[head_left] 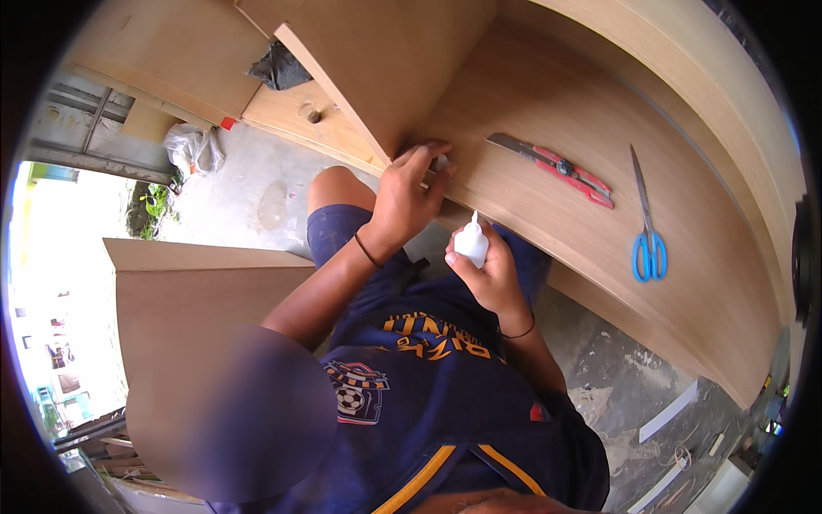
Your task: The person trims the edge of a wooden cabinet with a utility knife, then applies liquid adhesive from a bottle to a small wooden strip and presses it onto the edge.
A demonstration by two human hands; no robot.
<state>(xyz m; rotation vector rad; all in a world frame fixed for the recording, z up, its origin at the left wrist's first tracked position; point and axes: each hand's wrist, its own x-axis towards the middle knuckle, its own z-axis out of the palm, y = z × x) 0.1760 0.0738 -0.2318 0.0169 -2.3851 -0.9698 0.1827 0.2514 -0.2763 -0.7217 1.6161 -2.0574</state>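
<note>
My right hand (498, 278) is wrapped round a small white squeeze bottle (471, 244), whose narrow nozzle points up and away from me. The bottle is just short of the near edge of a wood-grain board (565, 218). At that edge, where an upright panel (398, 77) meets the board, my left hand (405, 193) rests with curled fingers. Something small and pale shows between its thumb and fingers; its kind is too hidden to tell. A red utility knife (565, 170) with its blade out and blue-handled scissors (648, 248) lie on the board.
Beyond the upright panel are a black plastic bag (278, 67) and a small round object (309, 112). A large brown board or box (205, 300) stands at my left. Pale strips (668, 411) lie on the concrete floor at right. A curved wooden rim (685, 60) borders the far side.
</note>
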